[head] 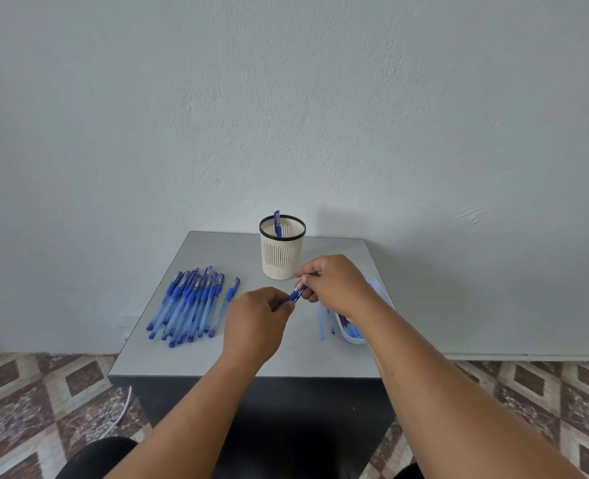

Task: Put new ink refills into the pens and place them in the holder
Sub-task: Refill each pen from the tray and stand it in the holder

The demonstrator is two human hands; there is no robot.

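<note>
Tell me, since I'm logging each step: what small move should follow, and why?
Probably finish joining the blue pen that the left hand and right hand both grip, then drop it in the cream slotted holder, which has one pen so far.

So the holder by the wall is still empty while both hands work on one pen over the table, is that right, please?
Not quite: the holder already has one blue pen standing in it, as the head view shows. Otherwise yes, the left hand and right hand both hold one pen over the table.

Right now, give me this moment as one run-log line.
left hand: grips pen | right hand: pinches same pen | holder: one pen inside | pile of pens: on table, left | tray: right
</note>
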